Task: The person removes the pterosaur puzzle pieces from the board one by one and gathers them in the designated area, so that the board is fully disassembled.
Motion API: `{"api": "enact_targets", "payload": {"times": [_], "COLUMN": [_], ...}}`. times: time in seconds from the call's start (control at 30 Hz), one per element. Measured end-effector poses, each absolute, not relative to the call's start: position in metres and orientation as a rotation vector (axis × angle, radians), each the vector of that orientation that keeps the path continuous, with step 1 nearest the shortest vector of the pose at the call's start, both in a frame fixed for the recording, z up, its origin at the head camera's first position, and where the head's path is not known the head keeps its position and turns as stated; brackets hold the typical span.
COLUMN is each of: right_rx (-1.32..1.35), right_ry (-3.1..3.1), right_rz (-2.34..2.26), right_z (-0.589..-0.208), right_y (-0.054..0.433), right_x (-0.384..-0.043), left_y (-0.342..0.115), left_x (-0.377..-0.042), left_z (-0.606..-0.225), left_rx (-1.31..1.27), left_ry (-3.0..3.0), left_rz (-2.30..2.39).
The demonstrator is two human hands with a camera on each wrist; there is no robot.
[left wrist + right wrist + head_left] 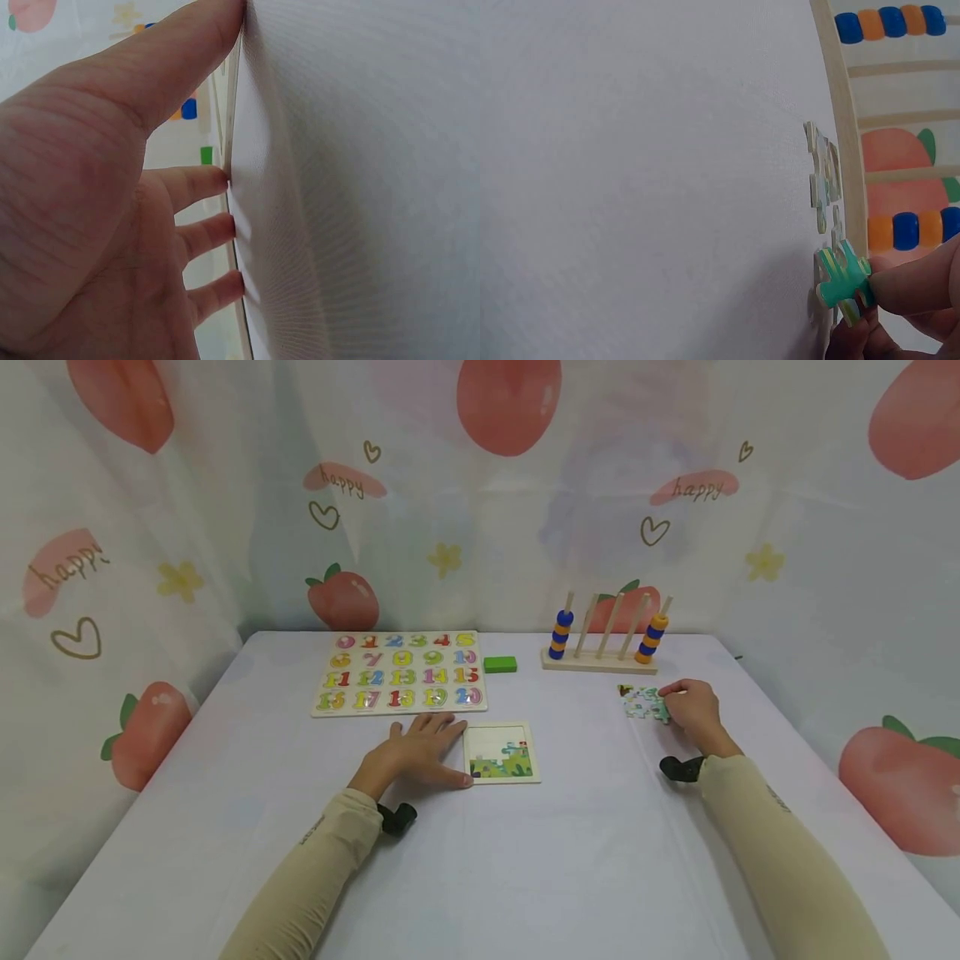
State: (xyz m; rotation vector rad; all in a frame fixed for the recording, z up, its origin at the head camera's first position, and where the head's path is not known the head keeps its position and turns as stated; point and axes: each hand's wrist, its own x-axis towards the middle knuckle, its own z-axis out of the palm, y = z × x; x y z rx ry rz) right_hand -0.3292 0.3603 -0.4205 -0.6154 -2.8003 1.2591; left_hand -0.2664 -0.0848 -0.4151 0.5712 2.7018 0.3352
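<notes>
A square jigsaw tray point(536, 752) lies mid-table, its lower part filled with green and yellow puzzle pieces. My left hand point(420, 752) rests spread at the tray's left side, thumb at the lower left corner and fingertips by the upper left one; the left wrist view shows the fingers point(206, 236) extended. Over at the right, my right hand point(693, 708) pinches a green jigsaw piece point(844, 281) between thumb and fingers, as the right wrist view shows. Beside it several loose jigsaw pieces point(640, 703) lie in a cluster on the table.
A number puzzle board point(401, 670) lies at the back left, with a green block point(500, 665) beside its right edge. Behind the loose pieces stands a wooden bead rack point(600, 665) with blue and orange beads on its two outer pegs. A printed curtain point(450, 502) hangs behind the table.
</notes>
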Motion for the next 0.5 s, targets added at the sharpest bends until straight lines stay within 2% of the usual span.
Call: {"api": "enact_targets", "payload": {"times": [0.5], "right_rx": [-0.652], "right_ry": [-2.818], "right_rz": [1.184], "right_z": [-0.4236], "right_y": [0.3603], "right_x": [-0.3326], "left_y": [-0.0846], "left_x": [-0.267], "left_z": [-0.4154], "left_rx": [0.574], "left_ry": [2.702], "left_rz": [0.319]}}
